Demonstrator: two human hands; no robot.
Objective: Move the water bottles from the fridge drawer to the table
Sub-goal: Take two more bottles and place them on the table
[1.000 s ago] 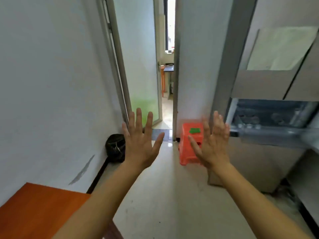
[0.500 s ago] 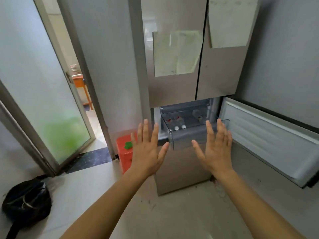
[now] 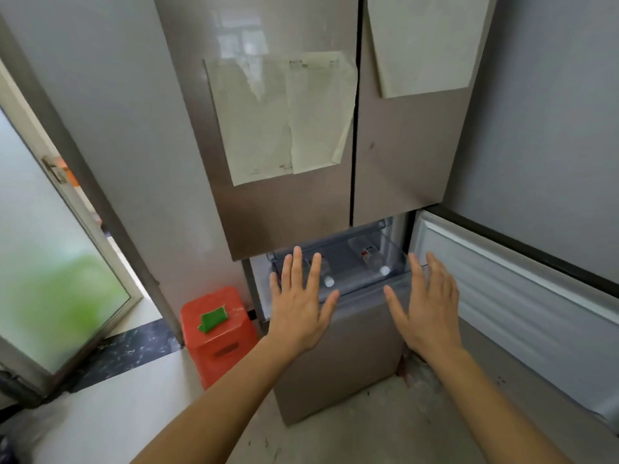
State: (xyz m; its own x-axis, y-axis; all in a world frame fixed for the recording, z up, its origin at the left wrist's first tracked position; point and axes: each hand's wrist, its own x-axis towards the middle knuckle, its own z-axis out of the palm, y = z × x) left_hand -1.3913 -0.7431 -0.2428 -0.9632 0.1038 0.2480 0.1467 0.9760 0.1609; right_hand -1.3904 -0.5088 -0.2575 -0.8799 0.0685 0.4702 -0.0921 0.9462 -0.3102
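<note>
The clear fridge drawer (image 3: 363,285) stands pulled out below the fridge's two upper doors. Water bottles lie inside it with their white caps towards me: one (image 3: 374,261) at the right, another (image 3: 326,275) at the left, partly behind my fingers. My left hand (image 3: 299,304) is raised flat in front of the drawer's left half, fingers spread, holding nothing. My right hand (image 3: 424,306) is raised the same way at the drawer's right end, also empty. Neither hand touches a bottle. The table is out of view.
The lower fridge door (image 3: 522,316) hangs open to the right, close to my right arm. An orange plastic stool (image 3: 217,333) with a green patch stands left of the fridge. A frosted glass door (image 3: 50,262) is at the far left. Papers (image 3: 281,115) hang on the upper doors.
My view has swung from the doorway to the fridge and come closer. The drawer and bottles now sit right behind my raised, spread hands, which have kept the same pose.
</note>
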